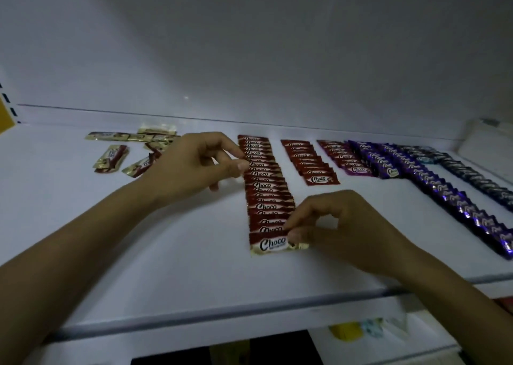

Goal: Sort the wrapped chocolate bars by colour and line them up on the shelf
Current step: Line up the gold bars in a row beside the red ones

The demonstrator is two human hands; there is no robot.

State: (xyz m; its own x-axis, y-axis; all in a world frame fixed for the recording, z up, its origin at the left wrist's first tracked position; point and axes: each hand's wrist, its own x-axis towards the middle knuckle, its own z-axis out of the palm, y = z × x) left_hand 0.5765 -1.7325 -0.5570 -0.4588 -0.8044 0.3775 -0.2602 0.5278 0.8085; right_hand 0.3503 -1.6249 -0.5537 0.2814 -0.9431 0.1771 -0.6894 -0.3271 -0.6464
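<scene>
Now | step: seemingly lining up the long red row (263,181) on the shelf (166,267) | right hand (341,226): thumb and forefinger pinch the front bar (272,244), lying at the row's near end | left hand (191,162): curled fingertips at the row's left edge, hold unclear | next: probably seat that bar flush, then fetch the loose bars (133,151) back left.

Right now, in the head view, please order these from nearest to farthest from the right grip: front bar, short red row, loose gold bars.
1. Front bar of the long red row: pinched by the right grip.
2. Short red row: just behind the grip, centre.
3. Loose gold bars: far left, back.
</scene>
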